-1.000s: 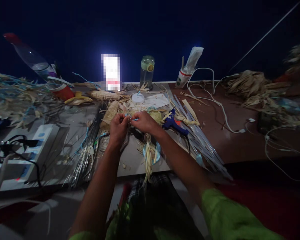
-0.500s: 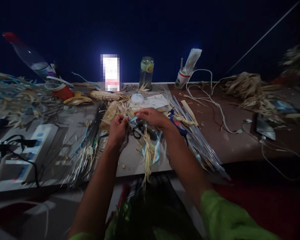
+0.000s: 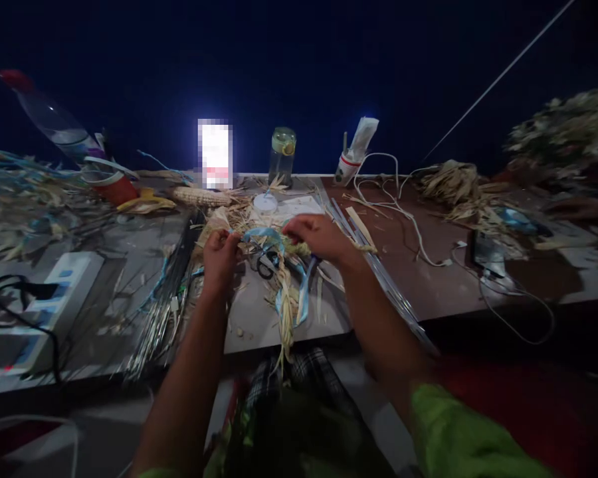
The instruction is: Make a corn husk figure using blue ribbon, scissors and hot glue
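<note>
My left hand (image 3: 222,255) is closed in a pinch at the left end of a light blue ribbon-like strip (image 3: 263,232). The strip arches over to the right and down onto a braid of pale corn husk (image 3: 286,299), which hangs over the table's front edge. My right hand (image 3: 321,238) is held palm down beside the strip's right part, its fingers curled together; what is between them is hidden. Below the strip, between the hands, lie black-handled scissors (image 3: 266,264). Another blue loop (image 3: 303,299) runs along the braid's right side.
Thin metal wires (image 3: 157,332) lie left and clear rods (image 3: 379,265) right. Behind are a corn cob (image 3: 202,196), a white round lid (image 3: 266,203), a bottle (image 3: 282,156) and a paper cup (image 3: 347,169). A power strip (image 3: 64,299), phone (image 3: 487,255), cables and husk heaps (image 3: 453,186) flank them.
My hands have moved apart, the left one leftward, and more of the blue strip shows between them. My right fingers have curled in. The whole view has shifted slightly.
</note>
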Demonstrator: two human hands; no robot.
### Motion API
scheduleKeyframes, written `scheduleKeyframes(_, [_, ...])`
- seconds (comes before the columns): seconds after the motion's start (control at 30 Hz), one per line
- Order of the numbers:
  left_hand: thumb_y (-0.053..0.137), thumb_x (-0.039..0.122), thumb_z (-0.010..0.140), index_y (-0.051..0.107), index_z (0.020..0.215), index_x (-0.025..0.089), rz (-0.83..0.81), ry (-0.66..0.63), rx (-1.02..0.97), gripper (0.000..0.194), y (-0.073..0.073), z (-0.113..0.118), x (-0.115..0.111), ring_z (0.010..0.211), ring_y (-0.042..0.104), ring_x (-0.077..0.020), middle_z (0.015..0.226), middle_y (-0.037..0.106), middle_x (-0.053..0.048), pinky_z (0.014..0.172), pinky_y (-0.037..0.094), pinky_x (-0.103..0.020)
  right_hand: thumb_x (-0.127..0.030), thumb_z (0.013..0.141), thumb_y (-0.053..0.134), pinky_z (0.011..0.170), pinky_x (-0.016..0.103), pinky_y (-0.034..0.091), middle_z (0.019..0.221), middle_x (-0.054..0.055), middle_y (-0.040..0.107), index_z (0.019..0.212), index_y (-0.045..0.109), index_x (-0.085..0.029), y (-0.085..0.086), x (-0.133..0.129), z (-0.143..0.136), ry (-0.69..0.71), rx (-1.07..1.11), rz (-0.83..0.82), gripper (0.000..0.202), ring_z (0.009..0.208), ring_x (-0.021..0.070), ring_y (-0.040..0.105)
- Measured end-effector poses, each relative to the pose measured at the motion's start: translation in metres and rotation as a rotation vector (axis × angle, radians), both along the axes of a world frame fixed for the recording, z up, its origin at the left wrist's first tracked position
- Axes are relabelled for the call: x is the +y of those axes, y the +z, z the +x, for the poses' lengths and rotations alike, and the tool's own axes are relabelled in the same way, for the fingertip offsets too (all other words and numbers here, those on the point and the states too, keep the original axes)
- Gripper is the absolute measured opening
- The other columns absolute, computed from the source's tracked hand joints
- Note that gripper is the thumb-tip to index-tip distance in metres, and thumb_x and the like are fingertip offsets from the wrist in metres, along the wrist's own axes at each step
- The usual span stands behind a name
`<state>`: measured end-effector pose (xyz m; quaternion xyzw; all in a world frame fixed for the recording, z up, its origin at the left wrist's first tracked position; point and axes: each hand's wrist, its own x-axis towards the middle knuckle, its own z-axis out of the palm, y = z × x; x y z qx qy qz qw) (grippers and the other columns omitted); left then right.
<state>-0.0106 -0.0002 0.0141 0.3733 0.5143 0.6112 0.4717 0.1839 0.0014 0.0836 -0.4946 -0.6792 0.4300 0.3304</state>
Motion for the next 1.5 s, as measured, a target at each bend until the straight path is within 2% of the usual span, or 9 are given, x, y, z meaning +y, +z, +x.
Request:
scheduleKeyframes(0.13, [0.068, 0.029, 0.066, 0.044, 0.072, 0.018, 0.029, -0.018, -0.150, 0.027, 0.001, 0.000, 0.001, 0.037, 0.035, -0.0027, 0.056, 0.052, 0.007, 0.036, 0.024, -0.017, -0.022, 0.079, 0.050, 0.081, 0.031, 0.044, 0.086, 0.005, 0.066, 0.091, 0.066, -0.015, -0.015, -0.008, -0.015, -0.020, -0.252, 0.173, 0.021, 0.083, 0.0151, 0.059])
scheduleKeyframes(0.23, [0.071, 0.026, 0.062, 0.044, 0.070, 0.018, 0.097, -0.071, -0.275, 0.030, 0.001, 0.001, 0.002, 0.040, 0.038, -0.0025, 0.062, 0.057, 0.005, 0.037, 0.026, -0.017, -0.018, 0.071, 0.057, 0.097, 0.036, 0.038, 0.116, 0.012, 0.058, 0.120, 0.053, -0.014, -0.025, 0.003, -0.023, -0.162, -0.258, 0.311, 0.049, 0.108, 0.0204, 0.053])
scheduleKeyframes(0.3, [0.073, 0.025, 0.060, 0.045, 0.071, 0.018, 0.114, -0.112, -0.340, 0.032, 0.001, 0.001, 0.003, 0.042, 0.041, -0.0031, 0.062, 0.058, 0.005, 0.037, 0.026, -0.016, -0.015, 0.067, 0.059, 0.101, 0.036, 0.035, 0.128, 0.014, 0.051, 0.133, 0.039, -0.012, -0.028, 0.014, -0.029, -0.038, -0.237, 0.304, 0.068, 0.117, 0.0207, 0.047])
scheduleKeyframes(0.43, [0.076, 0.026, 0.057, 0.045, 0.072, 0.018, 0.115, -0.157, -0.417, 0.035, 0.005, 0.000, 0.001, 0.041, 0.041, -0.0022, 0.064, 0.061, 0.004, 0.037, 0.027, -0.016, -0.011, 0.070, 0.053, 0.094, 0.031, 0.040, 0.120, 0.010, 0.058, 0.129, 0.044, -0.013, -0.028, 0.034, -0.042, 0.182, -0.305, 0.220, 0.060, 0.106, 0.0168, 0.054])
scheduleKeyframes(0.7, [0.078, 0.025, 0.058, 0.050, 0.076, 0.017, 0.104, -0.257, -0.553, 0.035, 0.018, -0.004, -0.007, 0.036, 0.036, 0.0002, 0.062, 0.057, 0.007, 0.034, 0.024, -0.015, -0.011, 0.073, 0.050, 0.098, 0.040, 0.031, 0.100, 0.009, 0.062, 0.117, 0.055, -0.012, 0.017, 0.047, -0.030, 0.085, -0.414, 0.483, 0.044, 0.103, 0.0213, 0.051])
scheduleKeyframes(0.87, [0.076, 0.027, 0.062, 0.052, 0.079, 0.018, 0.102, -0.278, -0.593, 0.031, 0.021, -0.011, -0.012, 0.035, 0.034, 0.0010, 0.062, 0.056, 0.008, 0.037, 0.031, -0.014, -0.029, 0.076, 0.059, 0.090, 0.034, 0.041, 0.108, 0.008, 0.060, 0.128, 0.044, -0.015, 0.032, 0.024, -0.005, 0.725, 0.009, 0.026, 0.056, 0.099, 0.0164, 0.055])
scheduleKeyframes(1.1, [0.067, 0.029, 0.073, 0.057, 0.076, 0.018, 0.106, -0.356, -0.741, 0.015, 0.027, -0.018, -0.018, 0.031, 0.028, 0.0019, 0.050, 0.048, 0.011, 0.061, 0.049, -0.021, -0.042, 0.080, 0.057, 0.058, 0.022, 0.044, 0.086, 0.003, 0.058, 0.130, 0.042, -0.016, 0.022, 0.016, 0.020, 0.661, 0.043, -0.272, 0.058, 0.060, 0.0066, 0.049])
scheduleKeyframes(1.3, [0.057, 0.030, 0.082, 0.058, 0.074, 0.018, 0.121, -0.331, -0.808, 0.015, 0.030, -0.021, -0.019, 0.030, 0.029, 0.0017, 0.048, 0.046, 0.009, 0.053, 0.045, -0.016, -0.035, 0.067, 0.072, 0.093, 0.035, 0.041, 0.128, 0.012, 0.046, 0.140, 0.027, -0.019, 0.007, -0.005, -0.013, 0.483, -0.073, 0.035, 0.086, 0.110, 0.0195, 0.049])
scheduleKeyframes(1.5, [0.057, 0.034, 0.082, 0.057, 0.075, 0.019, 0.107, -0.294, -0.783, 0.016, 0.030, -0.024, -0.020, 0.029, 0.021, 0.0025, 0.051, 0.045, 0.010, 0.054, 0.047, -0.018, -0.034, 0.079, 0.061, 0.064, 0.026, 0.048, 0.085, 0.003, 0.063, 0.144, 0.007, -0.016, 0.014, -0.016, -0.017, 0.673, -0.018, -0.211, 0.086, 0.066, 0.0107, 0.056])
